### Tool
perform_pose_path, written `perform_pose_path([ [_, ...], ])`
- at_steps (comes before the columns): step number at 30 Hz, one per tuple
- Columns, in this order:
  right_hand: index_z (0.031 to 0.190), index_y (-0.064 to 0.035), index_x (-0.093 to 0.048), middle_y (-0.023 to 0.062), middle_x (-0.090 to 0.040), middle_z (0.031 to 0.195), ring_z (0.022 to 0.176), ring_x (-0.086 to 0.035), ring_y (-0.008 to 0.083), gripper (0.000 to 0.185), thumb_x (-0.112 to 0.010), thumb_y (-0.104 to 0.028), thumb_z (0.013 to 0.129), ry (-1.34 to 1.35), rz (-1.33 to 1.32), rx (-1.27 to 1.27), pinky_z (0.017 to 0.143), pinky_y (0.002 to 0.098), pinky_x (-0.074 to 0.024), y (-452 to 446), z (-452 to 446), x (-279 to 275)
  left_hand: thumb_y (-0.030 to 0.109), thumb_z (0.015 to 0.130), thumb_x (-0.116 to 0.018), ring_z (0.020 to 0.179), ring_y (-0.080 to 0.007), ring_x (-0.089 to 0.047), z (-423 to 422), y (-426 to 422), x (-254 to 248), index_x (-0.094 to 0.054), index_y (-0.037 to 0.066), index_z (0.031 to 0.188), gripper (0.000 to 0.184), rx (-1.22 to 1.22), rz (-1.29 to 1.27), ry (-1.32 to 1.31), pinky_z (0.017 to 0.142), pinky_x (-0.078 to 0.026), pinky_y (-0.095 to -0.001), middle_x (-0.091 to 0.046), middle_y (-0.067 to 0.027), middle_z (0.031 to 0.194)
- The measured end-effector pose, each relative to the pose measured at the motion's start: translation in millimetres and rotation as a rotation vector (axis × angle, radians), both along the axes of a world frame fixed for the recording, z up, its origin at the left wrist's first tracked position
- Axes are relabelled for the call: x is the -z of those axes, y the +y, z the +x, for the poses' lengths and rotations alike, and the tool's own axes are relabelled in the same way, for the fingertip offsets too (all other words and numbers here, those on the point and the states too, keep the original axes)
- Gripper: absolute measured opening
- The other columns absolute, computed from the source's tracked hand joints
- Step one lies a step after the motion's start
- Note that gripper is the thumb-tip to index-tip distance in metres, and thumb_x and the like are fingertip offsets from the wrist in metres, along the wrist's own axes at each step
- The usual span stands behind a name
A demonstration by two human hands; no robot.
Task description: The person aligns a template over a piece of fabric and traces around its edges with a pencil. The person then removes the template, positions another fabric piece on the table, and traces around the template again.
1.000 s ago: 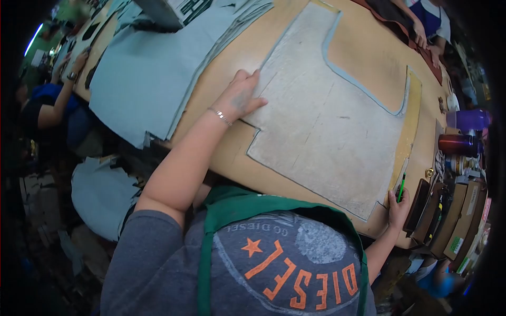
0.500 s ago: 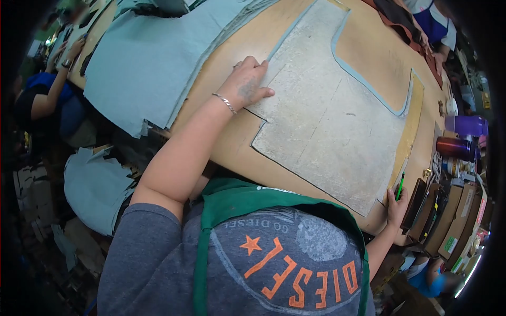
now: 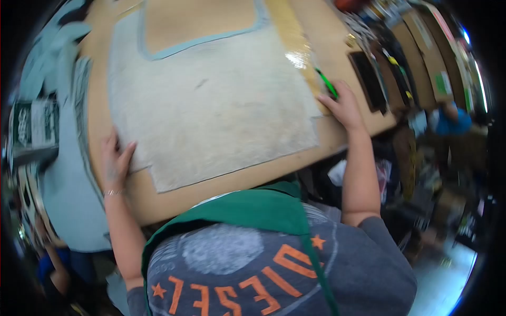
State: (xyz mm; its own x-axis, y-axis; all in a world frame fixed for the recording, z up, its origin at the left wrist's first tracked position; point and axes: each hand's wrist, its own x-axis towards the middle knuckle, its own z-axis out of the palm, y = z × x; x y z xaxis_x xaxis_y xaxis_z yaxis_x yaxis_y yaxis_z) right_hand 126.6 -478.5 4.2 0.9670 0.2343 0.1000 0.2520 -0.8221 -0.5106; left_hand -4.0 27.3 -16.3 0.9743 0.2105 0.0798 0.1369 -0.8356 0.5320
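Note:
A large pale grey sheet (image 3: pixel 221 121) with a notched lower edge and a curved cut-out lies flat on the table. A light blue margin (image 3: pixel 205 41) runs along its cut-out. Down its right side goes a glossy yellow strip (image 3: pixel 298 47). My left hand (image 3: pixel 117 158) rests at the sheet's left edge, thumb spread from the fingers, holding nothing. At the lower right corner, my right hand (image 3: pixel 343 108) touches the sheet's edge and has a green pen (image 3: pixel 327 83) in its fingers, pointing up and left. The pen's kind of tip is too blurred to tell.
The wooden table (image 3: pixel 142 203) borders the sheet. Light blue hides (image 3: pixel 68 205) hang over its left side, near a dark green printed box (image 3: pixel 34 129). A dark flat case (image 3: pixel 367 81) and cardboard boxes (image 3: pixel 421 45) stand right. Another person (image 3: pixel 52 268) is at lower left.
The view has turned, so the sheet appears rotated and further left. My left hand is now by the sheet's lower left edge. The green pen stays in my right hand near the same corner.

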Motion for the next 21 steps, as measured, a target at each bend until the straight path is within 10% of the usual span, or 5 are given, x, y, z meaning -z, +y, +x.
perform_pose_path([
  [21, 0.099, 0.001, -0.053, 0.0131, -0.053, 0.089, 0.08, -0.055, 0.0259, 0.036, -0.065, -0.018, 0.072, 0.027, 0.139, 0.105, 0.072, 0.0322, -0.0447, 7.1, -3.0, 6.6, 0.03, 0.069, -0.07, 0.074, -0.0158, -0.038, 1.2, 1.6, -7.5, -0.039, -0.002, 0.124, 0.071, -0.014, 0.115, 0.09, 0.07, -0.037, -0.0247, -0.037, -0.0043, 0.081],
])
